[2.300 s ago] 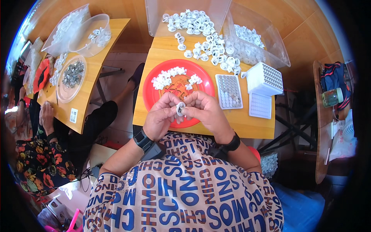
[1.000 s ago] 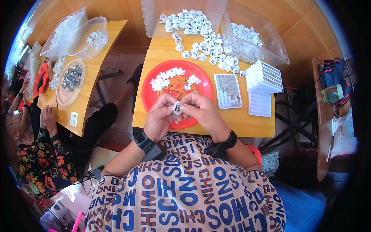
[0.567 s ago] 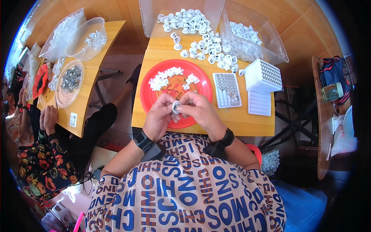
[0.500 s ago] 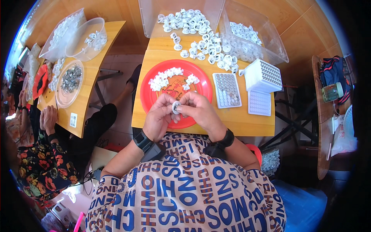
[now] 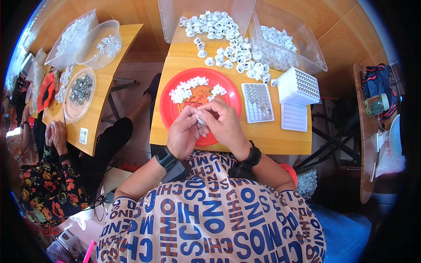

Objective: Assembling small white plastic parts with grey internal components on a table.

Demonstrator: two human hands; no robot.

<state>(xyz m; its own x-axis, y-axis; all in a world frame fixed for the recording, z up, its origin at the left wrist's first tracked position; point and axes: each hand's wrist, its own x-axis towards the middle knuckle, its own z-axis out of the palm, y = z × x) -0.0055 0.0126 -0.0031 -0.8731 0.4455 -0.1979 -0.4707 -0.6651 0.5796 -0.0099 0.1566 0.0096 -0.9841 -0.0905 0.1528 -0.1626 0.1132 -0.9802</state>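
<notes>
Bright light covers the wooden table (image 5: 294, 142), with dim space beneath; fisheye distortion bows the neighbouring table (image 5: 100, 90), the corners are black, and the held white part (image 5: 200, 120) shows little detail

The wall (image 5: 346, 37) behind the worktop has an orange-brown, wood-toned finish; thin seams divide its right-hand section into panels. The worktop (image 5: 272, 142) is a flat, yellow wood-grain surface. Dark crossed metal legs (image 5: 337, 136) stand below its right side. A second table (image 5: 101, 85), of similar yellow finish, stands to the left, apart from the worktop. Pale floor tiles (image 5: 137, 94) show in the gap between both units. At far right, a brown wooden tabletop (image 5: 367, 168) with rounded ends appears nearly edge-on. Light falls evenly across the worktop.
</notes>
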